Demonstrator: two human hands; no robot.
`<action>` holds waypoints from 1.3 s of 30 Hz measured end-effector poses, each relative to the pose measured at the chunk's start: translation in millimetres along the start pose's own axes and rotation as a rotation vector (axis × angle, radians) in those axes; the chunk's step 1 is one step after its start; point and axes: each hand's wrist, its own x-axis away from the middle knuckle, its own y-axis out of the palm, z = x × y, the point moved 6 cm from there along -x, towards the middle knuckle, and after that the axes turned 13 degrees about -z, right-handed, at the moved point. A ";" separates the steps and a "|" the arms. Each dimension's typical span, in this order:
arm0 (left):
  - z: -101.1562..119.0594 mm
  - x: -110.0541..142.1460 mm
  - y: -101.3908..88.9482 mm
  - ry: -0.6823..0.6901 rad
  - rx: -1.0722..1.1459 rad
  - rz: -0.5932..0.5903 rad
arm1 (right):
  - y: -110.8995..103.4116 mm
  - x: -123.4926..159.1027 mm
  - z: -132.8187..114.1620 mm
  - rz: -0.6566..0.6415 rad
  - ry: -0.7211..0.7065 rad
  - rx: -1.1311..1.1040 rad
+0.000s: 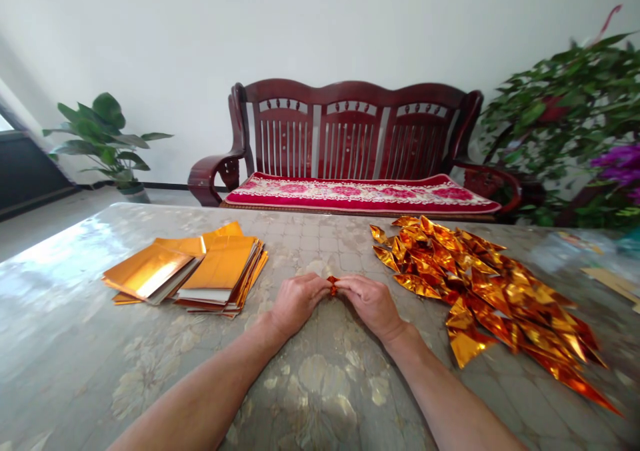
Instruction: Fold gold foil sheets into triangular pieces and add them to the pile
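Observation:
My left hand [297, 301] and my right hand [371, 303] meet at the middle of the table, fingers curled. Between their fingertips they pinch a small piece of gold foil paper [333, 285], mostly hidden by the fingers. To the left lies a stack of flat gold foil sheets [193, 272]. On the right spreads a pile of folded gold foil pieces [493, 291], pointed and shiny.
The table [320, 384] has a glossy patterned cover. Behind it stands a dark red wooden bench [350, 138] with a red cushion. A potted plant [107, 138] is at the back left, and a leafy plant with purple flowers [575, 118] at the right.

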 end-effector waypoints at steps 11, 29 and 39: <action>-3.2 -1.7 2.4 -0.042 0.086 0.042 | 1.5 -2.7 -4.1 0.005 0.012 -0.033; 3.0 4.9 5.6 -0.033 0.111 0.114 | 0.5 2.1 -14.2 0.075 0.029 -0.062; 2.0 5.6 5.3 -0.020 0.016 0.091 | -1.2 2.8 -15.1 0.113 0.017 -0.019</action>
